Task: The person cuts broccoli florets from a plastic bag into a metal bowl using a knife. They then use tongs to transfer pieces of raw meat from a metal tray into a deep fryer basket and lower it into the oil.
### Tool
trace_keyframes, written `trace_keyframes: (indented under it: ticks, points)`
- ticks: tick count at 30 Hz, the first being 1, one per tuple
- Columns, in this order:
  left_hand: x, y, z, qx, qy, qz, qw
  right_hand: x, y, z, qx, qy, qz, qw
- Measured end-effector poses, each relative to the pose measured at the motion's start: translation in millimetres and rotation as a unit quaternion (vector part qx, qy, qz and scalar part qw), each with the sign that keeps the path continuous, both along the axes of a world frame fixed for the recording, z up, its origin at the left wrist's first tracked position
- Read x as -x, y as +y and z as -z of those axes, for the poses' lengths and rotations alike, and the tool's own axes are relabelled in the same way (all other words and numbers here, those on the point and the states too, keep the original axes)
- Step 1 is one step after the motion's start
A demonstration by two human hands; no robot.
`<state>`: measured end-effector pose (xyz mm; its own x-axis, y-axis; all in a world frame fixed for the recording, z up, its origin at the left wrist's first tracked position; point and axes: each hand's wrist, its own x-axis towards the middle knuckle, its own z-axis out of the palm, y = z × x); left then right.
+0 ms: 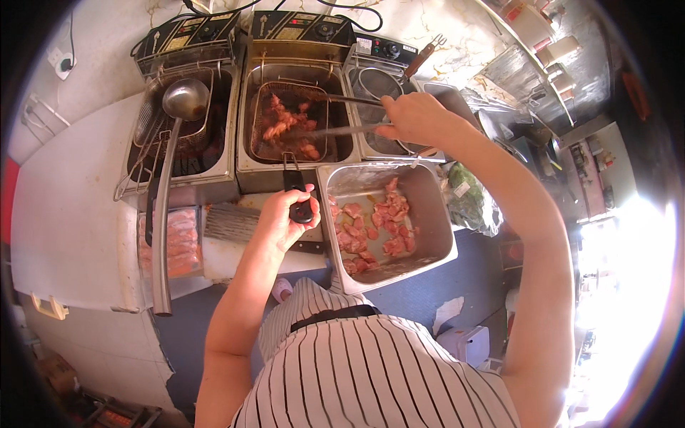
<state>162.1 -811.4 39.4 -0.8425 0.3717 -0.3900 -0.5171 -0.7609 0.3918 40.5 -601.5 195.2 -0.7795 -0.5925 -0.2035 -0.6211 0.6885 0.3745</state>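
My left hand [291,216] grips the black handle [294,184] of a wire fry basket [261,107] set in the middle deep fryer [243,115]. Browned meat pieces [283,120] lie in the basket, in dark oil. From the right, my right hand [415,115] holds a pair of metal tongs [350,100] over it. The two arms of the tongs are spread, and their tips are blurred near the meat. Close in front of me, a deep steel pan [433,214] contains several raw meat pieces [393,214] on its bottom.
A steel ladle [185,99] rests across the left fryer [233,107], its long handle jutting towards me. A strainer [380,83] lies over the right fryer. Packed raw meat [170,241] and a knife [302,246] are at the front left. Bagged greens [465,198] sit right of the pan.
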Motion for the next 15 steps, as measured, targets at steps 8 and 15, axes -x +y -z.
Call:
trace_keyframes:
  ticks: [8, 15]
  points:
    - [-2, 1, -3, 0.006, -0.008, 0.009, 1.000, 0, -16, 99, 0.014, 0.004, 0.062, 0.998]
    - [-3, -10, 5, -0.019, -0.006, -0.003, 1.000, 22, -26, 103, 0.068, -0.011, 0.095, 0.993]
